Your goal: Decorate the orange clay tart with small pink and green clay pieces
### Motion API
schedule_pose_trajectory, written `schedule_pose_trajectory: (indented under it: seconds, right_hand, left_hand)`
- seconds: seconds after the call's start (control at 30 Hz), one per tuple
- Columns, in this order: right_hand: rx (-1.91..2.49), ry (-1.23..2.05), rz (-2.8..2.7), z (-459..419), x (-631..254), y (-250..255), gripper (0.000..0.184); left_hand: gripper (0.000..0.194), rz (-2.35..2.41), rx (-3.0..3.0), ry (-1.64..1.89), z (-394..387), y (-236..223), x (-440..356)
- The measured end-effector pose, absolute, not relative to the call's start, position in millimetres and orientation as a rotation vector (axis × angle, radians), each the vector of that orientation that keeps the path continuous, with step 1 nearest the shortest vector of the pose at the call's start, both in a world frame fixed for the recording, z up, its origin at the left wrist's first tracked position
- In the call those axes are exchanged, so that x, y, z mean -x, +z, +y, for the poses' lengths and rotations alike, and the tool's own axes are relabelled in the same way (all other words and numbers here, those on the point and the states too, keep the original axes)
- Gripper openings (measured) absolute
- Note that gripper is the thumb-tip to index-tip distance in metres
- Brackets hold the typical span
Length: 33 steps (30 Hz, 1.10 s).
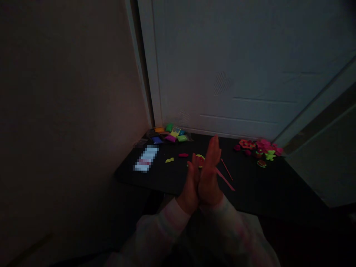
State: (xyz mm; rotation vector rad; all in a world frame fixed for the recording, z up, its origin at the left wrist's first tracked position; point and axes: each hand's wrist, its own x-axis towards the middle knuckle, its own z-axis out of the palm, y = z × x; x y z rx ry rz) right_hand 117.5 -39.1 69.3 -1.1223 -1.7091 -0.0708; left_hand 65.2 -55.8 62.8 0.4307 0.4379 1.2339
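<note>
My left hand (191, 185) and my right hand (210, 174) meet palm to palm above the dark table, with their fingers straight and pointing away from me. Both are closed against each other, and whatever lies between the palms is hidden. Partly covered behind them is a round red piece with a yellow-green rim (200, 161). Right of my hands lie a thin pinkish stick (227, 170) and a flat pink strip (226, 180). A small dark pink piece (183, 155) and a yellow piece (169, 160) rest to the left.
Colourful soft packets (170, 138) lie at the back left of the black table (264, 189). A bright pixelated rectangle (146, 158) is at the left. Pink and red flower-like shapes (263, 144) and a yellow-green figure (270, 155) sit at the right. A white door (222, 55) stands behind.
</note>
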Motion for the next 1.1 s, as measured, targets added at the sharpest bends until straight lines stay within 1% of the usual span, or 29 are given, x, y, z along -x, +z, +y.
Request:
schedule_pose_trajectory:
  seconds: [0.13,0.2,0.37,0.57,0.73,0.9,1.1]
  right_hand:
    - [1.045,0.121,-1.633,-35.8,-120.2,66.9,0.059]
    - [1.022,0.209,-1.571,-36.3,-121.5,64.0,0.060]
    - [1.052,0.251,-1.418,-40.0,-120.3,65.7,0.054]
    - [1.063,0.294,-1.335,-42.7,-121.1,75.9,0.058]
    - [1.069,0.282,-1.349,-37.4,-127.9,79.6,0.060]
    - [1.104,0.194,-1.385,-28.2,-133.2,73.5,0.055]
    - [1.298,0.062,-1.378,-28.0,-124.9,61.9,0.053]
  left_hand:
    - [0.050,0.504,-0.547,1.269,-56.0,60.8,-64.6]
    - [0.050,0.519,-0.569,1.284,-56.8,62.1,-65.0]
    - [0.051,0.557,-0.615,1.323,-63.8,66.6,-68.8]
    - [0.046,0.621,-0.760,1.311,-64.4,62.5,-71.5]
    - [0.046,0.653,-0.826,1.352,-62.9,50.7,-72.6]
    - [0.043,0.639,-0.840,1.393,-65.2,47.4,-72.3]
    - [0.041,0.647,-0.839,1.419,-67.5,51.5,-72.0]
